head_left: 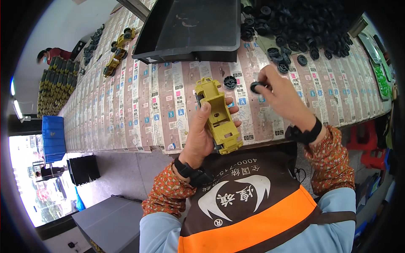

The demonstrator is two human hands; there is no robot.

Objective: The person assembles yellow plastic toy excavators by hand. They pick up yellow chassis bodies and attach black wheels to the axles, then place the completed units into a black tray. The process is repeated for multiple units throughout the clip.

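Note:
My left hand (201, 133) is wrapped round a yellow toy truck body (218, 116), held above the table's near edge. Its open hollow side faces up, and dark parts show along its left flank. To the right, my right hand (274, 88) pinches a small black toy wheel (257, 87) between thumb and fingers, apart from the truck. Another black wheel (230, 82) lies on the table just past the truck's far end. A large heap of black wheels (312, 25) covers the far right of the table, with several loose ones at its near side.
A black plastic tray (190, 36) stands at the back middle. Yellow toy trucks (114, 63) lie to its left. Stacked yellow-and-black toys (57, 86) and a blue crate (53, 139) are at the far left, near another person (55, 54). Red stools (367, 145) stand at right.

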